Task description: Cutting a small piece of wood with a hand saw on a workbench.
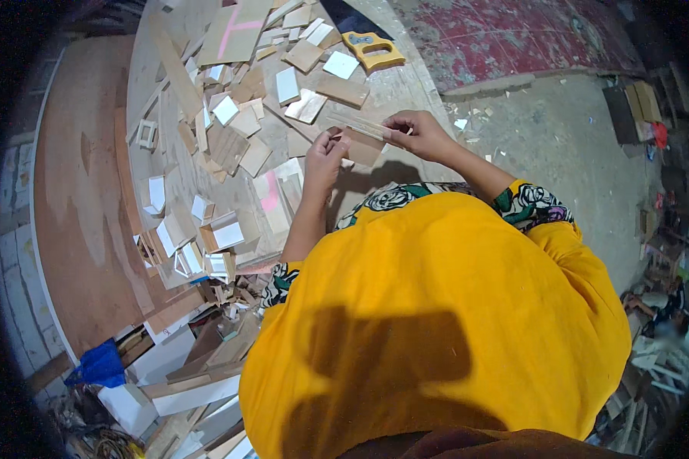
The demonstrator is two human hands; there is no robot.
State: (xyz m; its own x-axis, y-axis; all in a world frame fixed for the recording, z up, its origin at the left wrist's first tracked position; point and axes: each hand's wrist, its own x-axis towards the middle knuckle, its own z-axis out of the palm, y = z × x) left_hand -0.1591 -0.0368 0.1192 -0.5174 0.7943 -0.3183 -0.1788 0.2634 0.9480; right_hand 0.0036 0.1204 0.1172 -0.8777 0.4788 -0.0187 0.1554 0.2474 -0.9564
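Note:
Close in front of my body, both hands are closed on thin pale wood. My right hand (421,136) pinches the right end of a narrow wooden strip (360,125), which tilts slightly down toward it. My left hand (325,159) has its thumb and fingers pressed together at the left edge of a small wooden panel (365,150) just under the strip. Whether the strip and panel are joined, I cannot tell. Beyond my hands lie several flat wood blocks, among them a brown block (343,89) and a white-faced block (306,105).
A handsaw with a yellow handle (373,52) lies at the table's far edge. Small wood-and-white box frames (223,232) stand at the left. A large plywood sheet (76,191) is further left. Offcuts (199,359) pile up below the table, beside a blue cloth (99,364).

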